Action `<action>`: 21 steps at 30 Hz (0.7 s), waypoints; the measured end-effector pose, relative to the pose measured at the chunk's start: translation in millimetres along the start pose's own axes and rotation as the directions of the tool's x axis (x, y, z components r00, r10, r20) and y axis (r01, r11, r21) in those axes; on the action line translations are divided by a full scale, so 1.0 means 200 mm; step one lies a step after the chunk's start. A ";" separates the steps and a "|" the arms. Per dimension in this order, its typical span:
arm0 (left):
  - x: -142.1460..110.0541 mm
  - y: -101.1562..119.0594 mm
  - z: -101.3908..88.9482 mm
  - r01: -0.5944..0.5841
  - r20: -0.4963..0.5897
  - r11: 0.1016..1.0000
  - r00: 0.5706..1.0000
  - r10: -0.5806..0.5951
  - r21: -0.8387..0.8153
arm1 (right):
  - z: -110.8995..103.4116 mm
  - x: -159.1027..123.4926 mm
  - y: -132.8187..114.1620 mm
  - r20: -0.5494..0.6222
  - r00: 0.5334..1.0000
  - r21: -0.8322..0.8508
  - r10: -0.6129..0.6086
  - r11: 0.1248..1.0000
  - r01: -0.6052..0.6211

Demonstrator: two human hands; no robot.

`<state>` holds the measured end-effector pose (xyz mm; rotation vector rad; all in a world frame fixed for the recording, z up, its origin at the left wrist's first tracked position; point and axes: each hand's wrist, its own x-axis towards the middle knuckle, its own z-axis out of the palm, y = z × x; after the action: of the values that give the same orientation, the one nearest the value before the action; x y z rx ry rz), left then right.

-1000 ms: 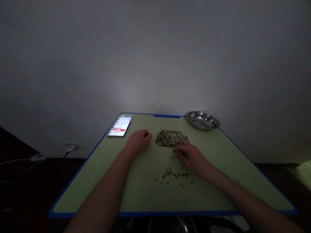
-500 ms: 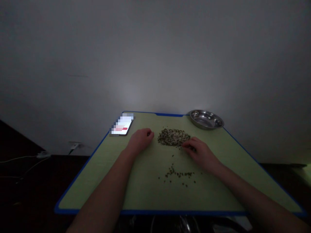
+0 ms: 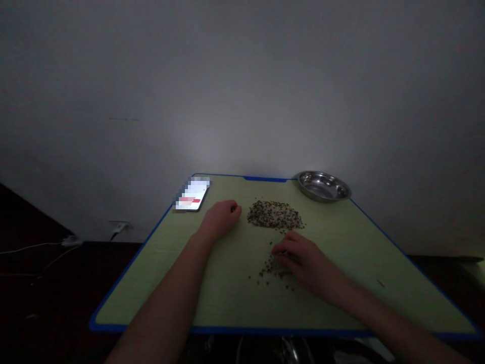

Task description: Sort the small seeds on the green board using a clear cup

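Observation:
A low pile of pale grains mixed with small dark beans (image 3: 275, 215) lies mid-table. Closer to me is a looser scatter of small dark beans (image 3: 265, 273). My right hand (image 3: 308, 260) hovers over or rests on the right side of that scatter, fingers curled in towards the thumb; whatever they hold is hidden. Left of the pile, my left hand (image 3: 222, 218) rests on the table, closed in a loose fist. Its palm is turned away, so I cannot see what is inside.
A shallow steel bowl (image 3: 323, 187) stands at the table's back right corner. At the back left lies a phone (image 3: 194, 194) with a lit screen. The green table (image 3: 159, 283) has a blue edge and meets a grey wall. Cables (image 3: 70, 242) run along the floor at left.
My right hand has moved from the pile's right edge towards me, down to the nearer scatter of beans. The left hand stays in place. A thin brown mark now shows on the table at right.

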<state>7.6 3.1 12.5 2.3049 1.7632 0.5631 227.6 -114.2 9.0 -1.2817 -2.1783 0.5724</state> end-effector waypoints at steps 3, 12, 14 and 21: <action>0.00 0.01 -0.01 0.010 0.012 1.000 1.000 -0.010 0.007 | 0.01 0.00 -0.01 0.002 1.000 0.009 -0.009 1.000 0.009; -0.01 0.00 0.00 0.004 -0.004 1.000 1.000 -0.004 0.017 | 0.03 0.09 0.06 -0.106 0.994 -0.055 -0.038 0.998 0.032; -0.01 0.00 0.01 0.001 -0.008 1.000 1.000 -0.001 0.007 | 0.01 0.08 0.09 -0.118 0.993 -0.077 -0.017 0.997 0.008; 0.00 0.00 0.00 0.009 0.016 1.000 1.000 -0.009 0.009 | -0.01 0.00 0.09 -0.101 0.995 -0.060 0.019 0.998 -0.025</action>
<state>8.5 2.9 11.8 2.2990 1.7714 0.5346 241.0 -105.9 0.8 -1.3381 -2.1161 0.4436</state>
